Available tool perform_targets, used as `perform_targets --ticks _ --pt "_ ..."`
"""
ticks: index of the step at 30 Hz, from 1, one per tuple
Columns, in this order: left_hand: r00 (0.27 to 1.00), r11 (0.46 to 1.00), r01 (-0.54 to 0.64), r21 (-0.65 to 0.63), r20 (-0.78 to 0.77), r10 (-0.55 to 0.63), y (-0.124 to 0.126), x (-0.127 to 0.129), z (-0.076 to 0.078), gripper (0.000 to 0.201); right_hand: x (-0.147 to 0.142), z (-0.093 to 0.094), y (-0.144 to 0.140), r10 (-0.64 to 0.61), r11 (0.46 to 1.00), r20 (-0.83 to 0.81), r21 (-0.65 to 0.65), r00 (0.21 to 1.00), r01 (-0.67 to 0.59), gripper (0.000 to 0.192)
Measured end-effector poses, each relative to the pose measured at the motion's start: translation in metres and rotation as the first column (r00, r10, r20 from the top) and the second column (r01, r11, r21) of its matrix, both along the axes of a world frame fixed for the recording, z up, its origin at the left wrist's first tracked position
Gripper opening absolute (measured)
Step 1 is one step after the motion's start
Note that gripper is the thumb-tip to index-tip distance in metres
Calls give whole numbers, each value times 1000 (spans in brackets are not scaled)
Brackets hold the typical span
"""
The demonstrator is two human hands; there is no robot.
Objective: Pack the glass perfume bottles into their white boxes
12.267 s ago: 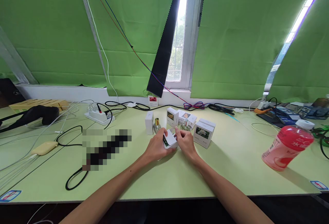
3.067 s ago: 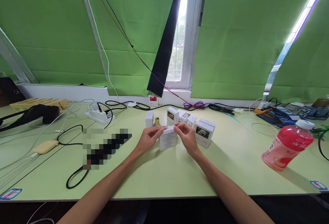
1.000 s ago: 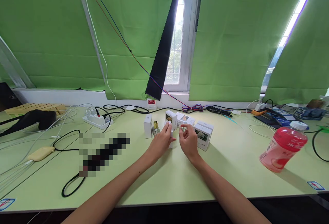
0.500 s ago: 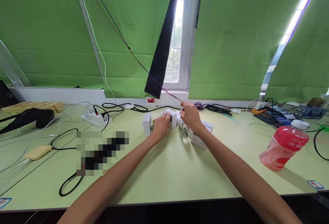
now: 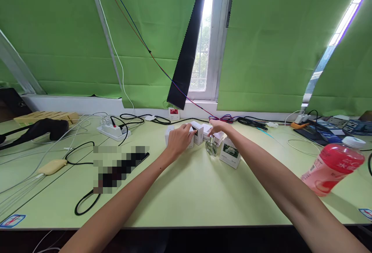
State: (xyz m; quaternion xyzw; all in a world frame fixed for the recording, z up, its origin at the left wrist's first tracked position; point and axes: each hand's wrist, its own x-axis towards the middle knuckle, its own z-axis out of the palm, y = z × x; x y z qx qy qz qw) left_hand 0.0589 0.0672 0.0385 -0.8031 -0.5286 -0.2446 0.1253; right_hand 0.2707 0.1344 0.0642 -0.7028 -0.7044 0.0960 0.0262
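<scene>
My left hand (image 5: 180,140) bends over a small white box (image 5: 190,143) in the cluster, its fingers and thumb closed round the top. My right hand (image 5: 218,126) hovers just above and behind a small clear glass bottle (image 5: 211,147), with thumb and forefinger apart. The bottle stands upright; whether the thumb touches its top I cannot tell. Below my right wrist is a white box with a white-flower picture (image 5: 230,152). Another white box with a dark picture (image 5: 198,133) stands between the hands, and one more white box (image 5: 168,133) shows partly behind my left hand.
On the right stands a pink drink bottle (image 5: 334,166). A white power strip (image 5: 114,129) and several cables lie at the left, near a yellow block (image 5: 52,166). A coil of black cable (image 5: 252,123) lies at the back, below the green blinds (image 5: 267,43).
My right hand has loosened from a closed shape, its fingers now stretched apart. The flower picture on the right box has come into view. The whole view has shifted slightly.
</scene>
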Motion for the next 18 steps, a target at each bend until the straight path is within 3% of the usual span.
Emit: perform_targets --ticks 4,6,10,14,18 --pt "975 957 205 204 48 -219 -6 -20 -15 33 3 -8 2 -7 1000 12 -17 1000 7 70" --pt "930 897 363 250 -44 -364 -10 -30 -27 35 4 -9 1 -13 1000 10 -13 1000 13 70" --pt "778 750 624 217 -258 -573 -20 -51 -54 35 6 -7 -4 -42 999 -8 28 999 42 77" --pt "762 744 645 173 -219 -610 -28 -69 -69 37 12 8 -9 -96 991 -19 96 995 97 82" --pt "787 754 617 227 -150 -599 -32 -78 -67 33 16 31 -20 -115 972 -22 206 993 117 76"
